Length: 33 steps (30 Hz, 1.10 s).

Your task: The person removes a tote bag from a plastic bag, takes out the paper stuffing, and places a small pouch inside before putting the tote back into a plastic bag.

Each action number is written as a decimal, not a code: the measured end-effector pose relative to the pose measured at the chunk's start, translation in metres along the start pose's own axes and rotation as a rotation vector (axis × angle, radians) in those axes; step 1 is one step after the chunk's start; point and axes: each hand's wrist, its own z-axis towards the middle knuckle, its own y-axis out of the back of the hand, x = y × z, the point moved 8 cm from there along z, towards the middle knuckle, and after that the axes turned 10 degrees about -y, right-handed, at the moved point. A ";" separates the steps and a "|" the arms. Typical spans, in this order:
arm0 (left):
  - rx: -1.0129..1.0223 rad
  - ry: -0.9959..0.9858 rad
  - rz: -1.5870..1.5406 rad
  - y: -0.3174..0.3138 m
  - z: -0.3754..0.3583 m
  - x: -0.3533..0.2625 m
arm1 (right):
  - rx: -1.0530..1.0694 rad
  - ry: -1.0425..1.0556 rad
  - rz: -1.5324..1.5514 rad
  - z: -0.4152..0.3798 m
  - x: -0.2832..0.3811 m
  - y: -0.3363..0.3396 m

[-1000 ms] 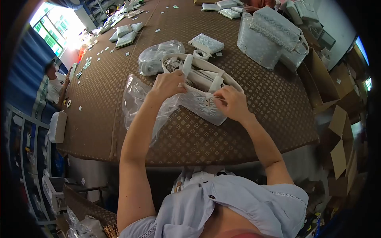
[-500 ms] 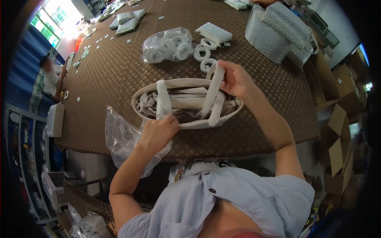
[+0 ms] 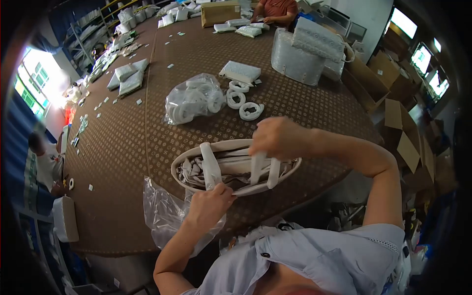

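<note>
A cream handbag (image 3: pixel 246 191) lies open-topped on the brown patterned table (image 3: pixel 187 56), with crumpled lining inside. White-wrapped straps (image 3: pixel 210 164) cross its opening. My left hand (image 3: pixel 210 204) pinches the near rim at the foot of the left strap. Over the right part of the bag, my right hand (image 3: pixel 275 139) has its fingers closed round the top of the other strap, partly hiding it. A clear plastic bag (image 3: pixel 164 216) lies beside and under my left forearm. Beyond the handbag are white rolls (image 3: pixel 251 111) and a plastic bag of rolls (image 3: pixel 194 101).
A wrapped pouch (image 3: pixel 241 72) sits past the rolls. Bubble-wrapped bags (image 3: pixel 300 56) stand at the right back. One person (image 3: pixel 278 11) sits at the far edge, another (image 3: pixel 48 162) at the left. Cardboard boxes (image 3: pixel 393 118) are at the right; a carton (image 3: pixel 220 14) stands far back.
The view has tilted up and shifted, showing more of the far table. My right hand has moved from the right strap's upper side to over the bag, its fingers now curled. My left hand keeps its hold.
</note>
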 end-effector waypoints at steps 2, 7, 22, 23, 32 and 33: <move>0.007 -0.033 -0.130 0.010 0.003 0.001 | -0.249 -0.613 0.810 -0.008 -0.088 0.029; -0.176 -0.016 -0.234 0.072 0.004 0.015 | -0.754 -1.495 1.387 -0.082 -0.243 -0.060; 0.162 0.338 0.015 -0.011 0.107 0.140 | 0.737 -0.925 -0.002 -0.054 -0.080 -0.055; 0.162 0.347 0.011 -0.013 0.109 0.142 | 0.760 -0.992 0.020 -0.058 -0.088 -0.066; 0.061 0.489 -0.053 0.025 0.104 0.144 | -0.365 -1.029 1.239 -0.069 -0.116 -0.019; 0.064 0.516 -0.090 0.035 0.105 0.141 | -0.418 -0.819 1.204 -0.056 -0.088 0.003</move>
